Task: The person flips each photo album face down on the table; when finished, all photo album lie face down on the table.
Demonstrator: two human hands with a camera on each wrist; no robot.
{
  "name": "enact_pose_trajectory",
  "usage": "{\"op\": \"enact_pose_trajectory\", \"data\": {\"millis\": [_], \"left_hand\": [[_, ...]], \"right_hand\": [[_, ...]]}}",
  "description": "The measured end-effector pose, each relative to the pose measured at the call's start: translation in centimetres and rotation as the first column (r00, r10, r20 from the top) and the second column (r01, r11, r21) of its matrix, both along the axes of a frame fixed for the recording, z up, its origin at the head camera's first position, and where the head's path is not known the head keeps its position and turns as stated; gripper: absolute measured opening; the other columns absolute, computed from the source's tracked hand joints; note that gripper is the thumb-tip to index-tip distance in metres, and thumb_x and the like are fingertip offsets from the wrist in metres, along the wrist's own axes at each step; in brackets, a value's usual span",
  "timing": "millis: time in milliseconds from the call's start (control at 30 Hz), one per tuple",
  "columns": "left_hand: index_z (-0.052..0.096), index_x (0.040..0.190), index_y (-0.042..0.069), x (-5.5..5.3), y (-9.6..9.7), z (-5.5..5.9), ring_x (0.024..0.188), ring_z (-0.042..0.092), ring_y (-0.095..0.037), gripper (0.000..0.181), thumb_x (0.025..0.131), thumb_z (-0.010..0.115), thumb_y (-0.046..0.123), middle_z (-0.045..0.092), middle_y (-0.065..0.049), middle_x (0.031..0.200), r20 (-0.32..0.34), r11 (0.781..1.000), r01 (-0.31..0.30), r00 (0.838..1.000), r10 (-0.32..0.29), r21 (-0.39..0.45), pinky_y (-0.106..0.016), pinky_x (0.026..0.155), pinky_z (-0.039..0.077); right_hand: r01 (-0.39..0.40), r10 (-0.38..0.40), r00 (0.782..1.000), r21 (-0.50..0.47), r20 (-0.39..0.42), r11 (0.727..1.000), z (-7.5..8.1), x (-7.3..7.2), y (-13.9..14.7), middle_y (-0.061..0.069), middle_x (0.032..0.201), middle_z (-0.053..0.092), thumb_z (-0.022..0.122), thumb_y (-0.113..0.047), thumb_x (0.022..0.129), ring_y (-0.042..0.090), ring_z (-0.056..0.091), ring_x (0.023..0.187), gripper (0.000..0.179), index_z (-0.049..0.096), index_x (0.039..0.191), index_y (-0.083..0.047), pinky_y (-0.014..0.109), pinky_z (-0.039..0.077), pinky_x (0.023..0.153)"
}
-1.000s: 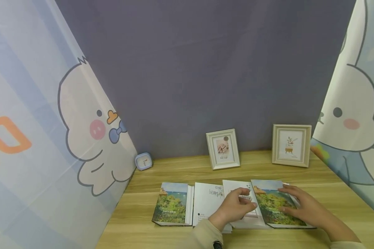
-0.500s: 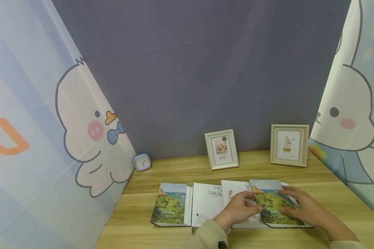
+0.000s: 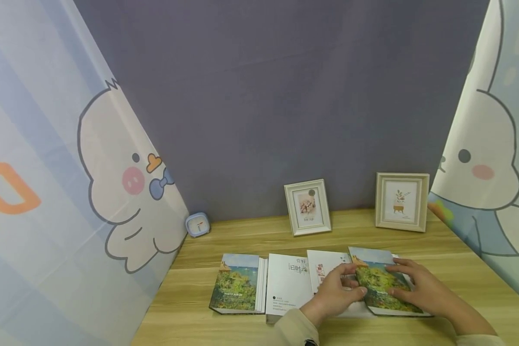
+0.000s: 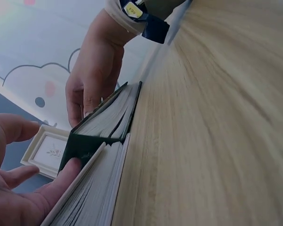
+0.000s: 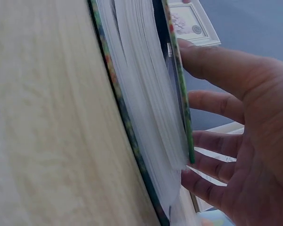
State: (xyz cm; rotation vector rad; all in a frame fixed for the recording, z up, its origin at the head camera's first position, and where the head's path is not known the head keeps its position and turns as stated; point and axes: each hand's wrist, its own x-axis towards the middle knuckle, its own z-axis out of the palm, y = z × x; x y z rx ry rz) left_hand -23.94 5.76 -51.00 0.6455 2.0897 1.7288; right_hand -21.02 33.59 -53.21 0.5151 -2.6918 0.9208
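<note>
Side by side on the table lie a landscape-covered photo album [image 3: 235, 283], a white book [image 3: 287, 283], another white book [image 3: 322, 262] with red print, and a second landscape-covered photo album [image 3: 374, 288] at the right end. My left hand [image 3: 335, 290] is at this right album's left edge; its thumb reaches the dark green spine [image 4: 87, 143] in the left wrist view, other fingers extended. Over the same album's right side rests my right hand [image 3: 421, 286], thumb on the cover and fingers fairly straight. The right wrist view shows the album's pages [image 5: 141, 84] between slightly spread covers.
Behind the row stand two cream picture frames, a smaller frame [image 3: 308, 207] and a larger frame [image 3: 401, 202]. A small blue clock [image 3: 197, 225] is at the back left of the wooden table [image 3: 179, 298]. A grey curtain [image 3: 277, 105] closes off the back.
My left hand has shifted right, from over the red-printed white book to the right album's spine. That album's left edge has moved slightly right. My right hand stays about where it was.
</note>
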Motion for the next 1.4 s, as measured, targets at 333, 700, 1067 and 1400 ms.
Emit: {"op": "enact_pose_trajectory", "data": {"millis": [333, 700, 1067, 1400], "left_hand": [[0.047, 0.151, 0.014, 0.16, 0.23, -0.33, 0.111, 0.063, -0.009, 0.064, 0.094, 0.072, 0.003, 0.056, 0.004, 0.138, 0.004, 0.983, -0.012, 1.0, 0.011, 0.185, -0.021, 0.079, 0.058], [0.037, 0.158, 0.012, -0.19, 0.3, -0.57, 0.128, 0.054, -0.014, 0.091, 0.08, 0.063, -0.027, 0.045, -0.003, 0.155, -0.074, 0.918, 0.14, 0.99, -0.122, 0.371, -0.032, 0.103, 0.053], [0.046, 0.155, 0.016, -0.18, 0.03, -0.63, 0.134, 0.054, -0.015, 0.08, 0.086, 0.065, -0.021, 0.033, 0.003, 0.167, -0.15, 0.95, 0.194, 0.976, -0.161, 0.243, -0.028, 0.095, 0.056], [0.046, 0.157, 0.02, -0.21, -0.13, -0.49, 0.136, 0.053, -0.015, 0.081, 0.088, 0.067, -0.015, 0.033, -0.001, 0.163, -0.013, 0.9, 0.183, 0.981, -0.194, 0.396, -0.029, 0.096, 0.055]], "right_hand": [[0.012, -0.009, 0.998, -0.045, 0.057, 0.999, 0.47, 0.23, -0.28, 0.036, 0.141, 0.05, 0.085, -0.029, 0.09, 0.061, 0.056, 0.118, 0.055, 0.066, 0.134, -0.003, 0.06, 0.059, 0.077], [-0.015, 0.042, 0.992, -0.213, 0.122, 0.977, 0.44, 0.09, -0.03, 0.029, 0.143, 0.053, 0.077, -0.024, 0.098, 0.044, 0.059, 0.121, 0.054, 0.056, 0.141, 0.001, 0.049, 0.06, 0.084], [-0.005, 0.043, 0.988, -0.249, 0.147, 0.968, 0.25, -0.1, -0.23, 0.032, 0.142, 0.053, 0.075, -0.018, 0.1, 0.058, 0.054, 0.122, 0.053, 0.053, 0.143, 0.004, 0.056, 0.059, 0.085], [-0.047, 0.102, 0.979, -0.291, 0.177, 0.955, 0.35, -0.18, -1.01, 0.036, 0.149, 0.043, 0.07, -0.015, 0.103, 0.062, 0.05, 0.124, 0.059, 0.042, 0.153, 0.0, 0.052, 0.06, 0.083]]}}
